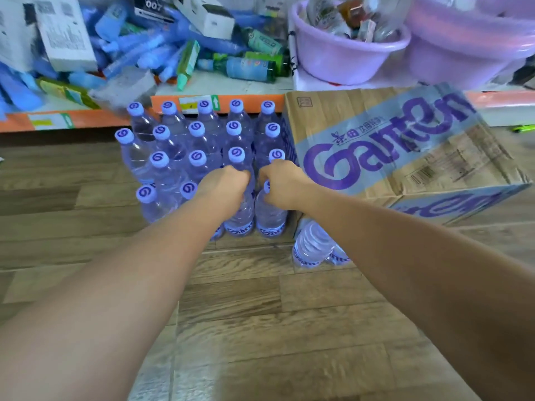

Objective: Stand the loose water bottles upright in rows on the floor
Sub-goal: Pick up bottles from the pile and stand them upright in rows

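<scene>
floor: wood planks [231,314] | cardboard box [390,146], purple print, lying tilted | orange shelf edge [246,101] | on shelf: lilac basin [341,59] holding clutter, blue packs [139,47] heaped, white cartons [66,39], green bottles [260,65] lying flat | far right: green pen [522,128], probably, too blurred

I get bright, even, diffuse light, with only faint soft shadows on the wooden floor [237,290] beneath the water bottles [199,146]. Motion blur smears the cardboard carton [390,157] and the purple basins [347,56]. The wide lens bows the orange shelf edge [95,118] toward the left edge.
</scene>
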Demonstrator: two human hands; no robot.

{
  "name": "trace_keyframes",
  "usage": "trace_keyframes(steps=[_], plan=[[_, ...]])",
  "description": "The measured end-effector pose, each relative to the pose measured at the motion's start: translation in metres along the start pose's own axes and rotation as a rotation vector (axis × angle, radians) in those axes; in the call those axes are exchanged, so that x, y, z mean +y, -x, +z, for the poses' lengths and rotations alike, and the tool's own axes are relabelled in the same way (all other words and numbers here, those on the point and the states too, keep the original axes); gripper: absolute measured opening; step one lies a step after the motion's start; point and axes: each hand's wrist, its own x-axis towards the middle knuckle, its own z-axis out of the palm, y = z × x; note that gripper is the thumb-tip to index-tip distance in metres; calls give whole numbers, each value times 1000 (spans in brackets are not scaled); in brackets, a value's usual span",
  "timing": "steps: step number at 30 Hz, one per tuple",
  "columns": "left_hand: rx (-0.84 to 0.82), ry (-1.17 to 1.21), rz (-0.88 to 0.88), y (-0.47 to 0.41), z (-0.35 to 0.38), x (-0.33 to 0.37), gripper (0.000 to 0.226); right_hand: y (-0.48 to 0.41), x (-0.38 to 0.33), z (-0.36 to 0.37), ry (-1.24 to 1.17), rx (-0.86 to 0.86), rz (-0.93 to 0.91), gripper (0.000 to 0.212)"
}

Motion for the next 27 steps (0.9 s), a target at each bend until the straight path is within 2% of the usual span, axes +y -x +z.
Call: trace_keyframes(steps=[1, 3, 8, 13, 17, 23, 27], plan=[[37, -53, 32, 1, -4, -1, 27, 3, -1, -3, -10, 31, 3, 5], [93, -123, 90, 7, -19, -8, 27, 10, -4, -13, -26, 76, 9, 19], [138, -65, 143, 24, -72, -16, 31, 39, -7, -61, -98, 202, 22, 27], [178, -56, 163, 33, -119, -3, 36, 70, -12, -110, -137, 331, 11, 24], [203, -35, 146, 39, -152, 9, 43, 95, -6, -142, -164, 330, -5, 24], [233, 27, 143, 57, -203, 23, 31, 119, -1, -188, -90, 393, -39, 23], [278, 50, 172, 60, -230, 53, 32, 137, 17, -214, 0, 330, -45, 23]])
